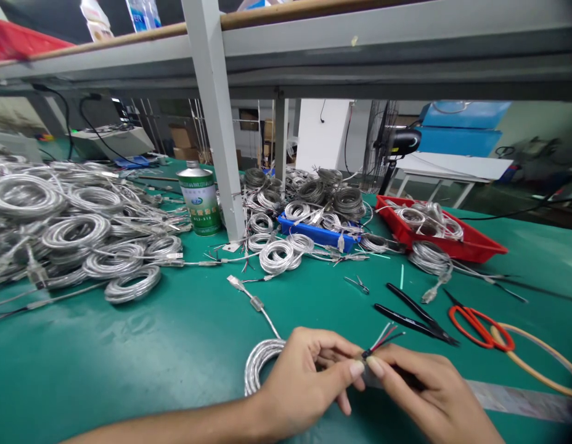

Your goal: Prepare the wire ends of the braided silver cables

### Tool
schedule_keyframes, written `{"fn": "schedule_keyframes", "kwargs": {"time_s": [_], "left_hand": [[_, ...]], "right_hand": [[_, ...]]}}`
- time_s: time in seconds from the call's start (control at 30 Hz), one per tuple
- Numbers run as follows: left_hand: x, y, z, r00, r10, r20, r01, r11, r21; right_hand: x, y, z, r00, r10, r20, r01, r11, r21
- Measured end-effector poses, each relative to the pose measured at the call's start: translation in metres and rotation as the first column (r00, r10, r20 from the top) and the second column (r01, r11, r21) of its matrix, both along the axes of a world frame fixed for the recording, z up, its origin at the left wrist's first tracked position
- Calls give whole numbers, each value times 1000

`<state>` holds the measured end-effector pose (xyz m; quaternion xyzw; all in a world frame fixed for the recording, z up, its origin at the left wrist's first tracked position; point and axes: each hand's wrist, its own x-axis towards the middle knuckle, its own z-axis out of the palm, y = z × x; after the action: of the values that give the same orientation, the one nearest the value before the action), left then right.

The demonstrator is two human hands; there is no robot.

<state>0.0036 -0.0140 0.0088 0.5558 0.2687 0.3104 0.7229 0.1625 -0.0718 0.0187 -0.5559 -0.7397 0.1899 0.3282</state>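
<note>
My left hand pinches the stripped end of a clear-jacketed silver USB cable between thumb and fingers. Against it, my right hand has thumb and forefinger closed on the same end. Thin white, red and black wires fan out above the fingertips from a dark band. The cable's coil lies on the table, partly behind my left hand. Its USB plug and the bead on its cord point away from me. A clear strip runs under my right hand.
Black-handled nippers, small tweezers-like tool and orange scissors lie to the right, near a tan ring. Cable coils heap at left. Blue tray, red tray, green can and shelf post stand beyond.
</note>
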Motion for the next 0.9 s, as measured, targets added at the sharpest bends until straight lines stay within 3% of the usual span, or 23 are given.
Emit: {"fn": "schedule_keyframes", "kwargs": {"time_s": [0.13,0.3,0.6,0.9], "left_hand": [[0,0,-1,1000,23,15,-22,1000,-20],[0,0,0,999,44,29,-43,998,-39],[0,1,1,999,45,29,-43,998,-49],[0,1,-2,998,48,52,-44,996,-72]], "right_hand": [[-3,-3,-6,1000,-21,-18,24,986,166],[-4,-6,-16,986,-151,73,107,899,425],[-8,-6,-19,971,-223,92,161,883,442],[-6,-6,-20,963,-213,166,106,864,491]]}}
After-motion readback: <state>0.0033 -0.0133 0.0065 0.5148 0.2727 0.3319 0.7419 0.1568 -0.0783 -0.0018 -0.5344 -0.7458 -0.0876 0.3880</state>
